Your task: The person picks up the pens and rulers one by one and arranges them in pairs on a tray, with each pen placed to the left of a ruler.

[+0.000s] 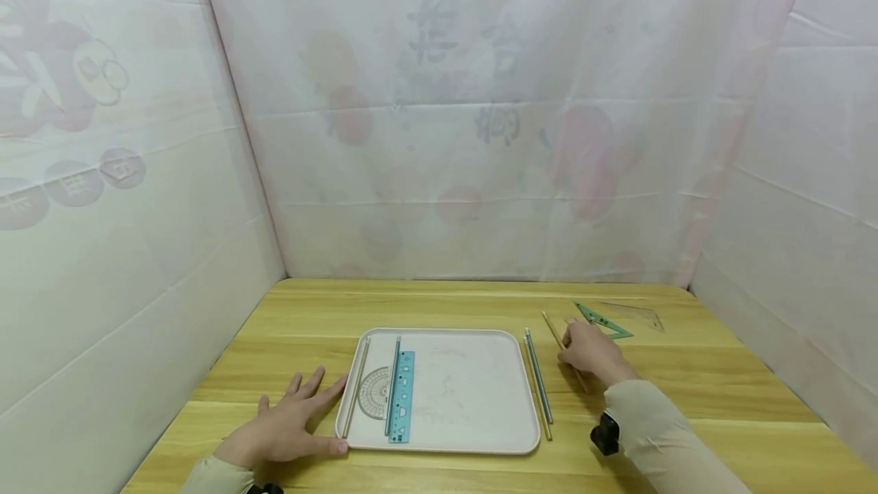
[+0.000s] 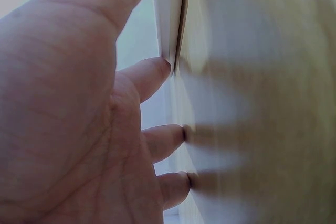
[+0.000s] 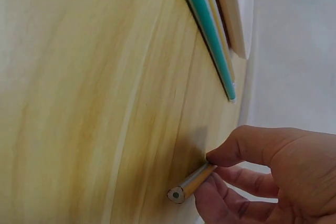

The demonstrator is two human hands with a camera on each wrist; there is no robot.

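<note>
My right hand (image 1: 595, 351) pinches a yellow pencil (image 3: 190, 185) between thumb and fingers, right of the tray. In the right wrist view its flat end points toward the camera, close over the wooden table. My left hand (image 1: 291, 419) is spread at the left side of the white tray (image 1: 473, 448), thumb at its near left corner and index finger at its rim. Inside the tray lie a yellowish pencil (image 1: 357, 387), a clear protractor (image 1: 373, 393), a teal pencil (image 1: 394, 387) and a blue ruler (image 1: 403, 402), all toward the left.
Just outside the tray's right rim, a teal pencil (image 1: 539, 380) and another yellow pencil (image 1: 538, 395) lie side by side. Beyond my right hand are a green set square (image 1: 604, 320) and a clear set square (image 1: 645, 313). Fabric walls (image 1: 480, 174) enclose the table (image 1: 322, 311).
</note>
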